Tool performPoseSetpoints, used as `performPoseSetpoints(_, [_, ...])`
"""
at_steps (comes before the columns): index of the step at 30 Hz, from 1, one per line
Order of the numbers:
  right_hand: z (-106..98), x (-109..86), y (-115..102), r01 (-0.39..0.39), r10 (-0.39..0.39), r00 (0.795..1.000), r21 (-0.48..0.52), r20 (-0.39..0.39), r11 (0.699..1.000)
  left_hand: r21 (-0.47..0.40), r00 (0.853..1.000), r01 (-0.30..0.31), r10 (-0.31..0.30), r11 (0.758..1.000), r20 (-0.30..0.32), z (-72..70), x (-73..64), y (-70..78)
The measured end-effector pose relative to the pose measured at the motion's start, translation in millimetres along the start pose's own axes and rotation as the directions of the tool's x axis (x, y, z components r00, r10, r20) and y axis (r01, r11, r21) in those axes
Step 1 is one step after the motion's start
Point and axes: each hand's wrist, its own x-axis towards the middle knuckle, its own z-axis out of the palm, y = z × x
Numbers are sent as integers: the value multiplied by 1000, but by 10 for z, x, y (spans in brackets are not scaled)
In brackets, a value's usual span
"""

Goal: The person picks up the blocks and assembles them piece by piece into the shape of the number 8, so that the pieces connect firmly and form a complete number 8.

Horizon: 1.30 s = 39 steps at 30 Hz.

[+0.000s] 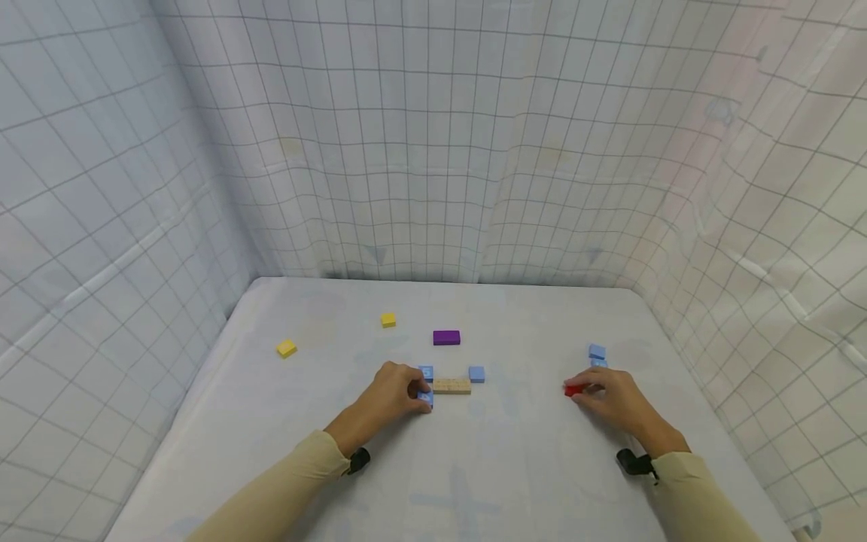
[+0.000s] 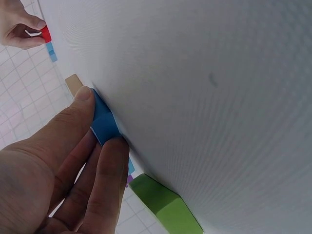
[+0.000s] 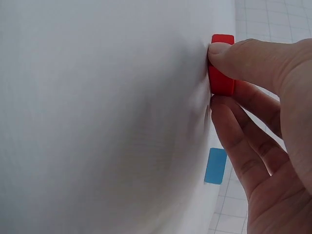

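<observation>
My left hand [image 1: 396, 391] pinches a blue block [image 2: 105, 122] between thumb and fingers, low on the white table. Close behind it in the head view is another blue block [image 1: 425, 373], and a wooden block [image 1: 451, 386] lies just to the right. A green block [image 2: 163, 204] appears near the left fingers in the left wrist view; from the head it is hidden. Farther right, my right hand [image 1: 612, 395] grips a red block [image 3: 223, 83] at the table surface. Two blue blocks [image 1: 597, 351] lie behind that hand, one partly covered by it.
A purple block [image 1: 446, 338] lies toward the back middle. Beside the wooden block's right end is a blue block [image 1: 477, 374]. Two yellow blocks [image 1: 287, 348] are at the left and back left. Gridded white curtains [image 1: 440, 150] surround the table [image 1: 508, 467] at back and sides.
</observation>
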Motion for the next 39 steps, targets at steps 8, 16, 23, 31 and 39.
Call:
performPoseSetpoints(8, [52,24,-62,-10,10,1000,23,23,1000,-7,1000,-6,6,1000,-3,24,20,-52])
performPoseSetpoints(16, [112,86,-159,0,-2,1000,55,28,998,-18,1000,-14,14,1000,2,35,42,-99])
performPoseSetpoints(23, [165,124,-200,26,-29,999,96,33,995,-30,1000,-11,12,999,6,52,62,-119])
performPoseSetpoints(31, [214,170,-219,65,-69,997,84,46,994,-38,999,-38,37,999,-22,-45,-28,56])
performPoseSetpoints(39, [290,228,-241,118,-120,992,64,27,991,-61,999,-43,42,997,-16,-139,-84,186])
